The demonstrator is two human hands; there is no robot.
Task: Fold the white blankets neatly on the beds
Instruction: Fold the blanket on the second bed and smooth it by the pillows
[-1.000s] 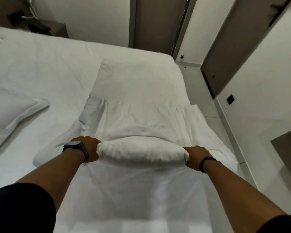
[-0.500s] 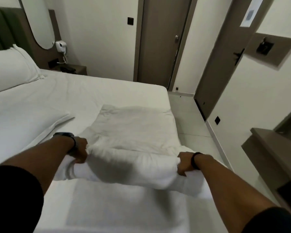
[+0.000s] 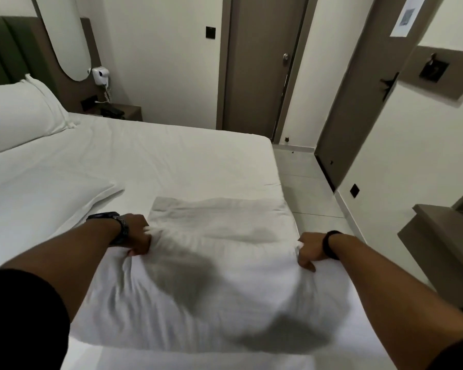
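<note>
A white blanket (image 3: 219, 265) lies partly folded near the foot corner of the bed (image 3: 171, 153). Its far part rests flat on the sheet, while the near fold is lifted and blurred. My left hand (image 3: 137, 237) grips the blanket's left edge, a dark watch on that wrist. At the right edge, my right hand (image 3: 309, 249) is closed on the fabric, with a black band on the wrist. Both arms reach forward over the near fold.
A flat pillow (image 3: 38, 190) lies on the bed to the left, another pillow (image 3: 19, 113) leans at the green headboard. A bedside table (image 3: 126, 112) stands beyond. Tiled floor (image 3: 305, 188), two doors and a wall shelf (image 3: 444, 236) are on the right.
Both hands have lifted the rolled near edge of the blanket and carried it forward over the flat part. My head has tilted up, so more of the room shows.
</note>
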